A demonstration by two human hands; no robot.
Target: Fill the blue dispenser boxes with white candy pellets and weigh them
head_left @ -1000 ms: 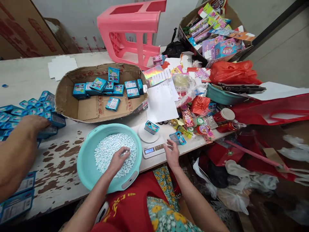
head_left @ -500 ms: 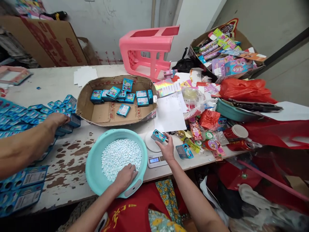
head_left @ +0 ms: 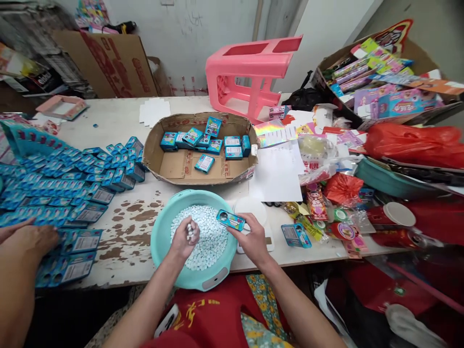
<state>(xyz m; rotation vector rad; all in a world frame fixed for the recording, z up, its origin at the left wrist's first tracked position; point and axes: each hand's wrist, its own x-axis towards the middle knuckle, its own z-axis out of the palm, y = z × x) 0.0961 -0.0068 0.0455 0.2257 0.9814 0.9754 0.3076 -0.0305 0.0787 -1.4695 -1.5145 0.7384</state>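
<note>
My left hand [head_left: 185, 238] is raised over the turquoise basin [head_left: 158, 244], its fingers curled around several small white candies [head_left: 189, 232]. Loose white candies [head_left: 210, 246] fill the basin's bottom. In my right hand [head_left: 253, 238] is a small blue candy box [head_left: 230, 220], held above the basin's right rim; a dark round spot shows at its left end. Partly behind that hand stands a white kitchen scale [head_left: 258, 208]. Another blue box [head_left: 296, 235] lies to the right of the scale.
A cut-down cardboard box [head_left: 170, 169] behind the basin holds several blue boxes. Many blue boxes [head_left: 79, 179] stand in rows at left, where a co-worker's hands [head_left: 31, 241] reach in. A pink stool [head_left: 250, 72] lies at the back; wrappers [head_left: 315, 203] clutter the right.
My left hand has come up from the candies with some in its grip. My right hand has carried the blue box from above the scale to the basin. The view has shifted left.
</note>
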